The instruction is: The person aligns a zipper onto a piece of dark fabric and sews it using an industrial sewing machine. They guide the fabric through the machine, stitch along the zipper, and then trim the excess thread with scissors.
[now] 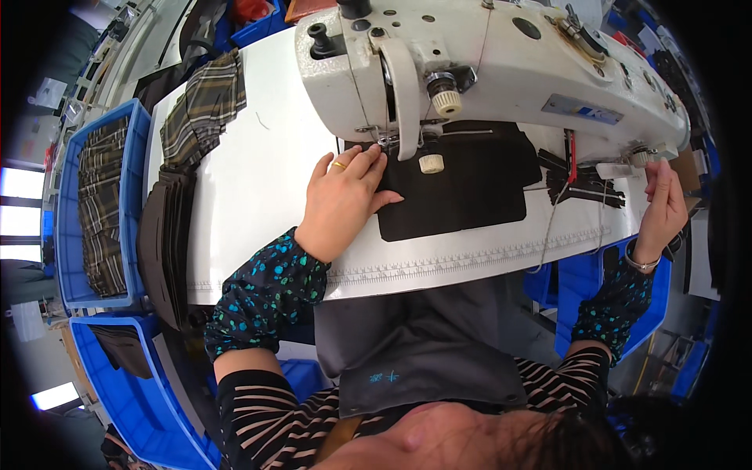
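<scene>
In the head view, the left hand (pixel 342 202) lies flat with fingers spread on a black fabric piece (pixel 458 192) at the centre of the frame, its fingertips (pixel 374 153) pressing the cloth just beside the presser foot of the white sewing machine (pixel 486 70). It pins the cloth down and closes on nothing. The right hand (pixel 664 207), at the right edge, is raised by the machine's handwheel end with fingers loosely extended; whether it touches the wheel I cannot tell.

The fabric piece rests on the white table (pixel 251 196), under the machine arm, mostly right of the left hand.

The risk, as I judge it: the fingertips sit very near the needle, so a sudden feed could draw them under it. Pressing at one corner only could also let the cloth swing and the seam run crooked.

Counted: one machine, one black piece under the foot, one bundle of dark zippers (pixel 583 186) at right. One stack of dark cut pieces (pixel 164 243) lies at the table's left edge, with one plaid pile (pixel 202 106) above it. Of the two blue bins (pixel 66 227) at left, the upper holds plaid cloth.
</scene>
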`<control>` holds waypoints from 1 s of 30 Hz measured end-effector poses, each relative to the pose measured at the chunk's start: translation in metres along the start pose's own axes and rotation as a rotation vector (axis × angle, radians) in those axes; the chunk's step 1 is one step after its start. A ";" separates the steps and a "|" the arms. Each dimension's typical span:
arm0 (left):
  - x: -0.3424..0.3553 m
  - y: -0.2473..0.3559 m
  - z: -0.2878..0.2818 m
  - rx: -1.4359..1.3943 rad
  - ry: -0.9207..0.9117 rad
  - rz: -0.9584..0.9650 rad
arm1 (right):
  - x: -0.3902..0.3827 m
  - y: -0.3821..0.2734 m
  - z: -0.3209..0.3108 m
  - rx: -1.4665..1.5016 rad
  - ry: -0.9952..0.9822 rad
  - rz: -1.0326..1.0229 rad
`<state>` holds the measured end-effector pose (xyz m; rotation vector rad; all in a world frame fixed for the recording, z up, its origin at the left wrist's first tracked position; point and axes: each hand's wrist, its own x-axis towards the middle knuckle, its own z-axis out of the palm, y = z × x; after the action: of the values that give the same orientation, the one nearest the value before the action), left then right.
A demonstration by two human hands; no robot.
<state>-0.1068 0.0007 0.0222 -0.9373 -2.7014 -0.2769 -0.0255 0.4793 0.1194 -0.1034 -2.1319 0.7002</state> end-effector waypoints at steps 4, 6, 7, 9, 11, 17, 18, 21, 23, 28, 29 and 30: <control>0.003 0.003 -0.004 0.056 0.061 0.024 | 0.003 -0.007 0.001 -0.004 0.045 -0.027; 0.003 0.003 -0.003 0.072 0.067 0.028 | 0.005 -0.008 0.000 0.022 0.082 -0.003; 0.003 0.003 -0.003 0.070 0.068 0.030 | 0.007 -0.006 -0.002 0.032 0.102 0.024; 0.001 0.003 -0.002 0.067 0.069 0.033 | 0.012 0.001 -0.006 0.009 0.148 0.022; -0.001 0.002 0.000 0.034 0.029 0.013 | 0.023 0.012 -0.011 -0.058 0.199 -0.036; -0.001 0.007 -0.003 0.012 0.034 0.040 | 0.059 0.119 -0.032 -0.148 0.614 -0.108; -0.001 0.008 -0.004 -0.008 0.036 0.050 | 0.058 0.140 -0.032 -0.073 0.677 -0.034; -0.005 0.015 -0.007 -0.043 0.057 0.129 | 0.060 0.198 -0.038 0.260 0.585 0.217; -0.003 0.022 -0.004 -0.061 0.080 0.152 | 0.065 0.241 -0.055 0.234 0.273 0.283; -0.013 0.026 -0.011 -0.070 -0.075 0.086 | 0.095 0.291 -0.030 0.014 0.117 0.313; -0.014 0.026 -0.011 -0.083 -0.080 0.082 | 0.115 0.315 -0.053 -0.196 0.051 0.258; -0.019 0.031 -0.013 -0.104 -0.087 0.083 | 0.137 0.335 -0.078 -0.400 -0.002 0.192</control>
<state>-0.0705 0.0099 0.0312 -1.1131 -2.7404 -0.3708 -0.1090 0.8382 0.0810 -0.5276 -2.2580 0.3709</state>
